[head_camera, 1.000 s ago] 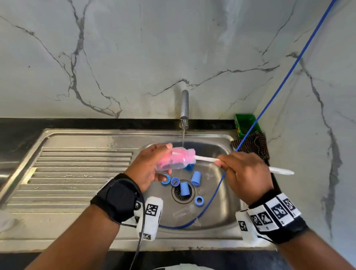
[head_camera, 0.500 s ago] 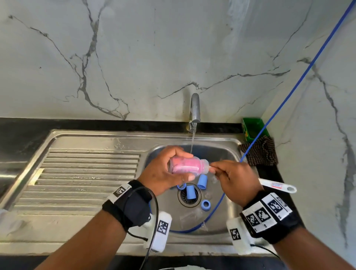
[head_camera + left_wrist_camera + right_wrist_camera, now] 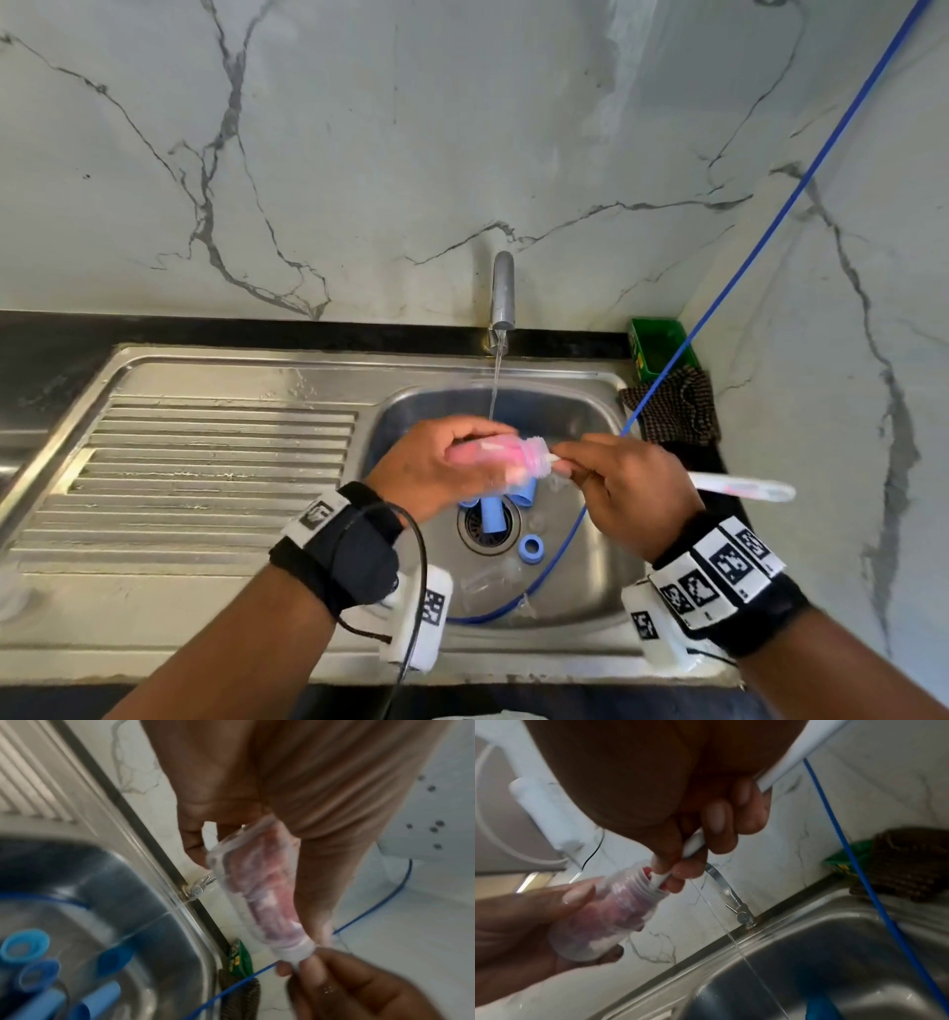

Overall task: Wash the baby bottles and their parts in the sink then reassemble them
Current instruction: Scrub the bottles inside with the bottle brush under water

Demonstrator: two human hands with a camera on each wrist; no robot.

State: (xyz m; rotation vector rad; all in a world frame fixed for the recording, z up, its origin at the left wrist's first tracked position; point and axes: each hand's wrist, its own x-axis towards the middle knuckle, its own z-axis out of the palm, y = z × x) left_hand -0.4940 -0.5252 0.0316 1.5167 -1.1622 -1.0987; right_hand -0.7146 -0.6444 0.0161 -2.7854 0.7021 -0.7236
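Bottle [image 3: 506,455] lay sideways at frame centre over the sink [image 3: 580,591], your left hand [image 3: 436,467] wrapped round it, your right hand [image 3: 621,488] pinching the brush handle [image 3: 739,487]; wet plastic could've slipped into the basin.

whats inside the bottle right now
The pink brush head fills the clear bottle, its white handle running out through the neck into the right hand. The left hand covers the bottle's base, so nothing shows there.
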